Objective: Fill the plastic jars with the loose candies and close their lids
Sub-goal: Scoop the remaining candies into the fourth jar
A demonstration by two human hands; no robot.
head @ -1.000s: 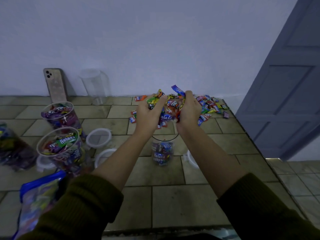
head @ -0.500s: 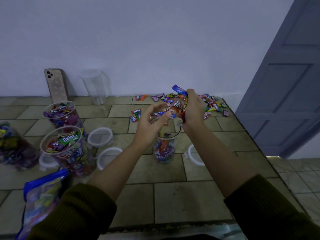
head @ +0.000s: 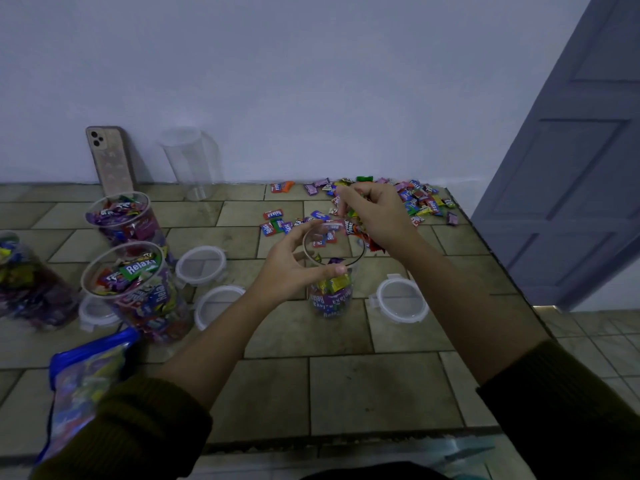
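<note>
A clear plastic jar [head: 331, 299], partly filled with wrapped candies, stands open in the middle of the tiled counter [head: 346, 386]. My left hand [head: 294, 265] curls round its top, thumb on the near side and fingers behind the rim. Just above the jar's far right rim, my right hand [head: 375, 216] has its fingers curled on a few candies that show under the palm. The loose candies [head: 420, 200] lie scattered by the wall behind the jar. Its lid [head: 403, 301] lies flat to the right.
Two full open jars [head: 119, 220] [head: 138, 292] stand at left with several lids [head: 201, 265] near them. An empty jar [head: 192, 161] and a phone [head: 109, 157] are against the wall. A candy bag [head: 83, 386] lies front left. The counter ends at right by a door [head: 571, 168].
Both hands brought a heap of candies over the jar and let most fall in. My left hand then dropped to the jar's rim, and my right hand now has few candies.
</note>
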